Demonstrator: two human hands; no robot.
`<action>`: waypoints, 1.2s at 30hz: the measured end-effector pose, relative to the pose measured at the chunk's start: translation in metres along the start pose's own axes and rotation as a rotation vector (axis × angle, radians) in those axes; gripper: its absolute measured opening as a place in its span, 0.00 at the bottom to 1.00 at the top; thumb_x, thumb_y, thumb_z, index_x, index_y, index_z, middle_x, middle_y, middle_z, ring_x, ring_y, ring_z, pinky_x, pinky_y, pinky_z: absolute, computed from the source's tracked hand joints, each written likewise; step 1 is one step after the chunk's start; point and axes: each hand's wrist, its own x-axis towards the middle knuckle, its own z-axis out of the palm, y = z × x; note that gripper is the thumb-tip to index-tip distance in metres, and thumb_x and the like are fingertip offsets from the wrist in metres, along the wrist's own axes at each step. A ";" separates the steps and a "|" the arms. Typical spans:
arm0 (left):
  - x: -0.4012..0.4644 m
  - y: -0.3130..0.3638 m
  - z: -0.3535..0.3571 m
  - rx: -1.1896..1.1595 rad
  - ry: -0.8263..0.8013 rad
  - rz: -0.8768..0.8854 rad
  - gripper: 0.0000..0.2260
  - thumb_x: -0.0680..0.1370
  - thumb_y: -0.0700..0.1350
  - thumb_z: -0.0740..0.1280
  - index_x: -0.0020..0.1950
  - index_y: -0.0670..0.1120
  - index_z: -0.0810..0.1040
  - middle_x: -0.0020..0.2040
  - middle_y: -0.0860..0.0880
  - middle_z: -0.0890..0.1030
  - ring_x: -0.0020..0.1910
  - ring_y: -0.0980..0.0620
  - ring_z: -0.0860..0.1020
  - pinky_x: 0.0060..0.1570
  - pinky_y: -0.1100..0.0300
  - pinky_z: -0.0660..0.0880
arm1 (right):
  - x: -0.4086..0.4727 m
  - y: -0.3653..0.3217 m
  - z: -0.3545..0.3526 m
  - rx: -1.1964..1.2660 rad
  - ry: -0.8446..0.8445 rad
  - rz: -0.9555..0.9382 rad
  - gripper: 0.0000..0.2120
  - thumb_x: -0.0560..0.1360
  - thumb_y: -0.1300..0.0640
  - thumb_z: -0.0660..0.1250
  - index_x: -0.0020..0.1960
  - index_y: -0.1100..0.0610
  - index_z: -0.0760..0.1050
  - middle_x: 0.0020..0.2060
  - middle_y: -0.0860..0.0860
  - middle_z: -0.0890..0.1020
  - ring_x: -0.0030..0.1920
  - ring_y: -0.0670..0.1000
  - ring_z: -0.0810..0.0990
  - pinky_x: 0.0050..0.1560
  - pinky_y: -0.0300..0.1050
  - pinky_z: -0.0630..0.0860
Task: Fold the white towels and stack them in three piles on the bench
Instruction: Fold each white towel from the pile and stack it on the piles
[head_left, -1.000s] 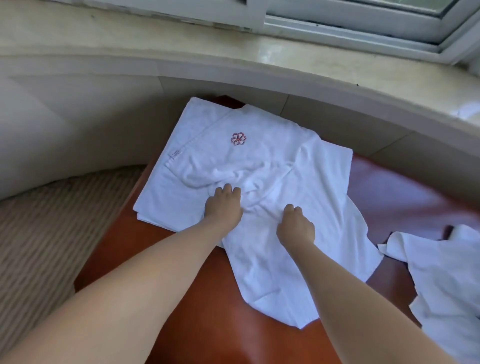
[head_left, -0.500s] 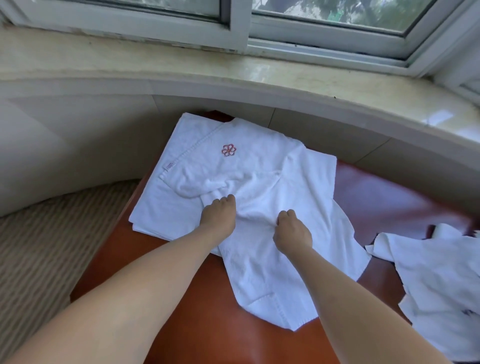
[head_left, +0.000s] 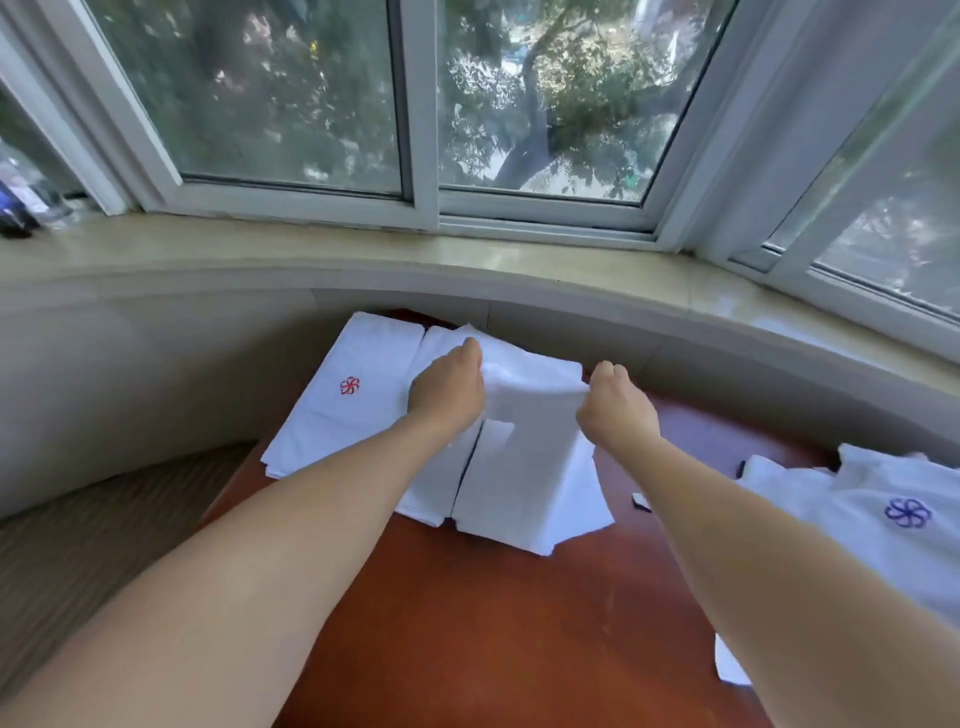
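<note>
A white towel (head_left: 535, 467) hangs raised above the reddish-brown bench (head_left: 493, 623), its lower part draped onto the bench. My left hand (head_left: 449, 392) grips its upper left edge and my right hand (head_left: 615, 410) pinches its upper right edge. Behind and to the left lies a flat folded white towel with a red flower logo (head_left: 348, 395). Another white towel layer (head_left: 436, 483) lies under my left wrist. At the right sits a loose heap of white towels (head_left: 883, 519), one with a blue flower logo.
A curved beige wall and stone window sill (head_left: 467, 265) run just behind the bench. Dark objects (head_left: 21, 208) stand on the sill at far left. Striped carpet (head_left: 104, 519) lies left of the bench. A small dark item (head_left: 641, 501) rests on the bench by my right forearm.
Both hands have lifted the rumpled towel off the flat one and pulled it up and to the right, uncovering the red-logo towel. The view has tilted up to the window.
</note>
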 end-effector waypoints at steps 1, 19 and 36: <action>-0.004 0.021 -0.010 -0.028 0.053 0.012 0.03 0.83 0.41 0.55 0.51 0.45 0.67 0.40 0.47 0.74 0.39 0.42 0.73 0.33 0.52 0.65 | -0.007 0.010 -0.021 0.030 0.046 -0.002 0.09 0.75 0.67 0.56 0.55 0.60 0.66 0.56 0.58 0.72 0.44 0.62 0.74 0.42 0.52 0.71; -0.101 0.441 0.011 -0.412 0.167 0.269 0.05 0.84 0.48 0.59 0.54 0.47 0.70 0.46 0.46 0.78 0.47 0.40 0.77 0.43 0.50 0.69 | -0.168 0.322 -0.275 0.536 0.678 0.275 0.08 0.78 0.63 0.54 0.57 0.59 0.66 0.37 0.52 0.74 0.43 0.60 0.72 0.44 0.48 0.63; -0.150 0.488 0.141 -0.259 -0.647 0.364 0.28 0.81 0.54 0.64 0.79 0.57 0.58 0.73 0.47 0.69 0.62 0.45 0.75 0.61 0.53 0.73 | -0.258 0.454 -0.194 0.172 0.078 0.530 0.30 0.80 0.56 0.64 0.80 0.50 0.62 0.77 0.51 0.65 0.74 0.55 0.69 0.68 0.47 0.68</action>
